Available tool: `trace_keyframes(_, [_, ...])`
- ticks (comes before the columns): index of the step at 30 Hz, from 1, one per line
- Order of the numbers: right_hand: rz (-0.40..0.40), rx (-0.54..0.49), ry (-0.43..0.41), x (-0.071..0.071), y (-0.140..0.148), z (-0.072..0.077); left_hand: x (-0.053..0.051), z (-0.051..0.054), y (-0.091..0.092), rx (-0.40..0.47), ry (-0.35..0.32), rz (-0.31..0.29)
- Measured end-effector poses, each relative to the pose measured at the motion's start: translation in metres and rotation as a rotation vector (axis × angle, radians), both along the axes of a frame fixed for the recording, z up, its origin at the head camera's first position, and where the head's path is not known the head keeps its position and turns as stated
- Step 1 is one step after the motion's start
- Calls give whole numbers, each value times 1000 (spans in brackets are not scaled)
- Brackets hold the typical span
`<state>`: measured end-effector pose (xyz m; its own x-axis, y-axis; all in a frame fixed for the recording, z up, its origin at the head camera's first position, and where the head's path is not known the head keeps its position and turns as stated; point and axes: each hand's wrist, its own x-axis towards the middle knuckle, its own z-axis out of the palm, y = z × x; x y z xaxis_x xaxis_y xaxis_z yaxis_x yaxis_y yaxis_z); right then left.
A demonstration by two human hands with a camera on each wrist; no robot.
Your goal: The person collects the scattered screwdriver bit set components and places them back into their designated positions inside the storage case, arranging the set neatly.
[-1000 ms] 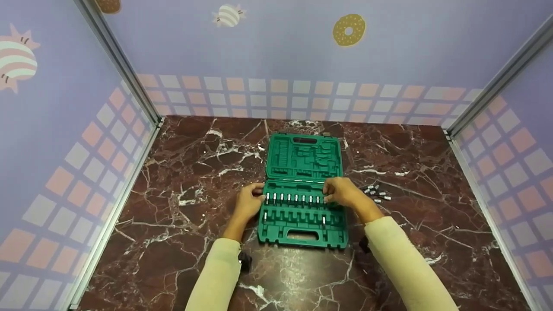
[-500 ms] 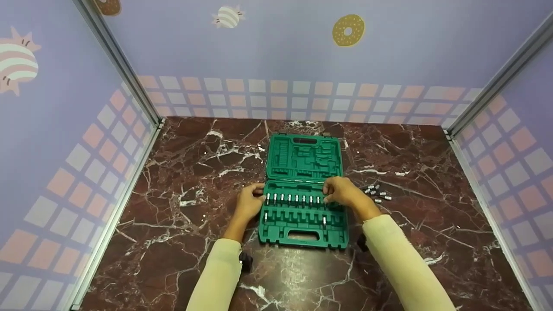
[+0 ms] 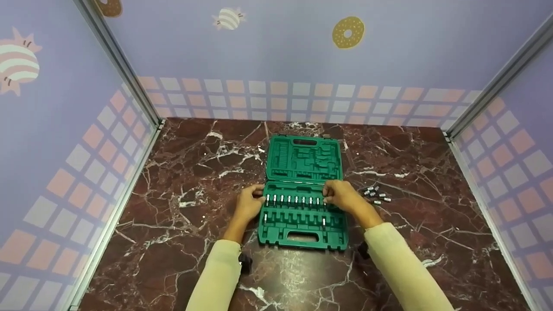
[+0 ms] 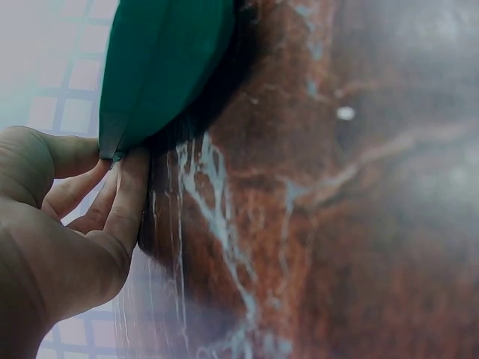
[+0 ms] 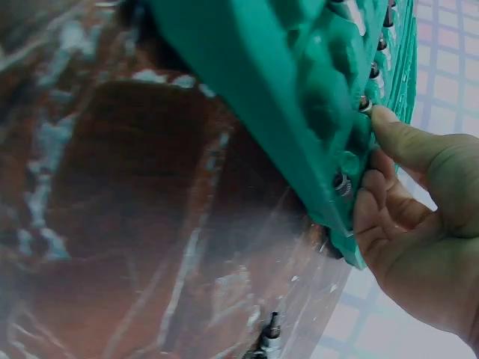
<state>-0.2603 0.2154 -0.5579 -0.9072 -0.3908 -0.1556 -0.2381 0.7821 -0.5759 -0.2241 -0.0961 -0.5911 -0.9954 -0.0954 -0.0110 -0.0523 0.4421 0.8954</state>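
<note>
A green plastic tool case (image 3: 302, 235) lies unfolded on the marbled table. Silver bit sockets (image 3: 296, 199) with dark tips stand in its upper row, and a few are in the lower row. My left hand (image 3: 249, 202) holds the case's left edge between thumb and fingers; the left wrist view shows the fingertips at the case's corner (image 4: 123, 127). At the right end of the upper row, my right hand (image 3: 343, 196) pinches a bit socket (image 5: 364, 105) with its thumb. The curled fingers hide most of that slot. Another socket (image 5: 342, 183) sits beside the fingers.
Several loose bit sockets (image 3: 376, 194) lie to the right of the case, behind the right wrist. The case's lid (image 3: 304, 157) lies folded back with moulded recesses. Patterned panels (image 3: 259, 99) enclose the table at the back and both sides.
</note>
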Motion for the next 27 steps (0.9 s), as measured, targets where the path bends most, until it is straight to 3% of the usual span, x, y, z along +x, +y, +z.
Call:
trace_keyframes(6, [63,13,179,9,4,-6,0,-1,1,6,-4,-4])
trace_keyframes(10, [81,-10,222,14,9,-6,0,-3,0,10,-14,-6])
trace_keyframes(14, [32,-76,220,18,18,-5,1,-4,0,16,-14,-12])
trace_keyframes(20, [-11,-166,323,19,42,-3,0,-3,0,8,-15,-6])
trace_keyframes(23, [-41,-178,363,21,56,1,0,-3,1,7,-14,-6])
trace_keyframes(27, [-94,-179,355,24,74,4,-1,-3,0,-12,-9,0])
